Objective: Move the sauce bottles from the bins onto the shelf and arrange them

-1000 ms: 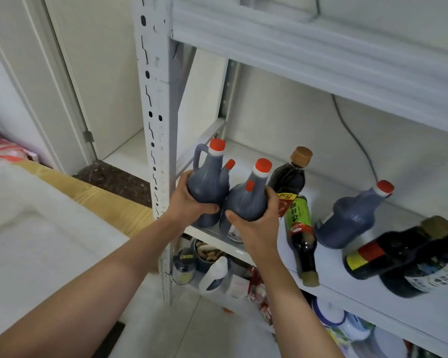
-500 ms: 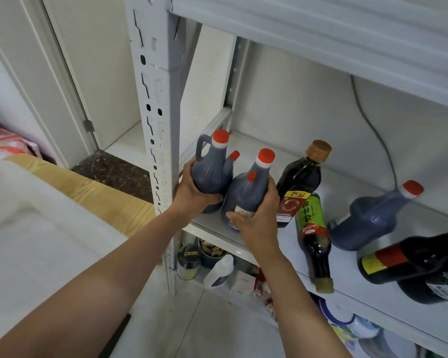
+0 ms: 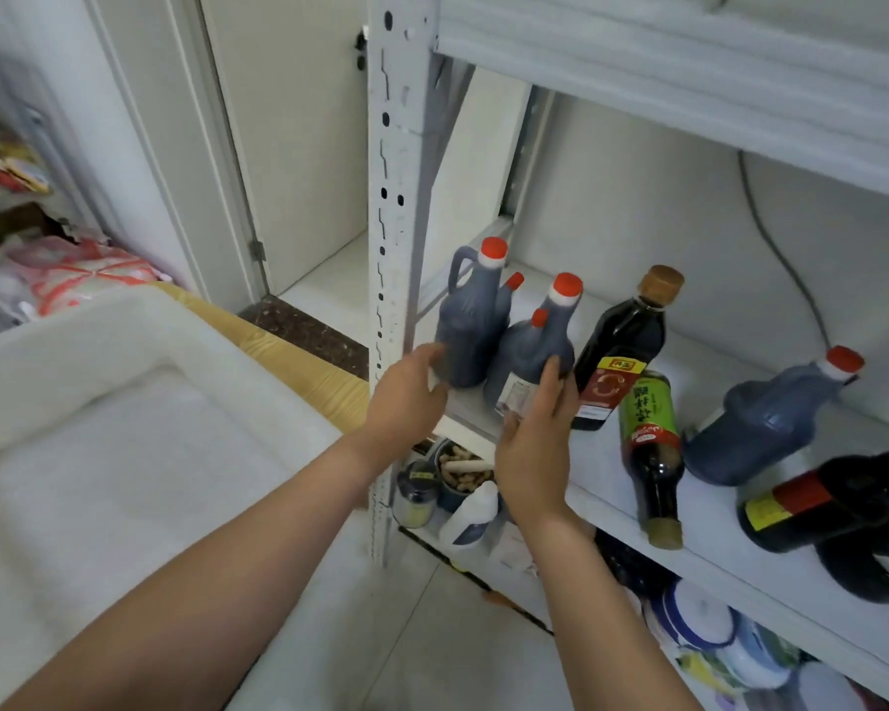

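Two dark jugs with red caps stand upright at the left end of the white shelf (image 3: 717, 543). My left hand (image 3: 406, 397) hovers with relaxed fingers just in front of the left jug (image 3: 465, 331), apart from it and blurred. My right hand (image 3: 535, 443) holds the lower part of the second jug (image 3: 527, 346) between thumb and fingers. Next to it stands a dark bottle with a brown cap (image 3: 622, 346). A green-labelled bottle (image 3: 650, 438) and a third red-capped jug (image 3: 760, 428) lie on their sides further right.
Two more dark bottles (image 3: 842, 500) lie at the shelf's right end. The perforated shelf post (image 3: 396, 197) stands just left of the jugs. A white foam bin (image 3: 124, 402) is at lower left. Jars and containers (image 3: 463, 479) fill the shelf below.
Both jugs have been pushed back and stood upright on the shelf. My left hand has let go of the left jug and drawn back. My right hand has slid lower on the second jug.
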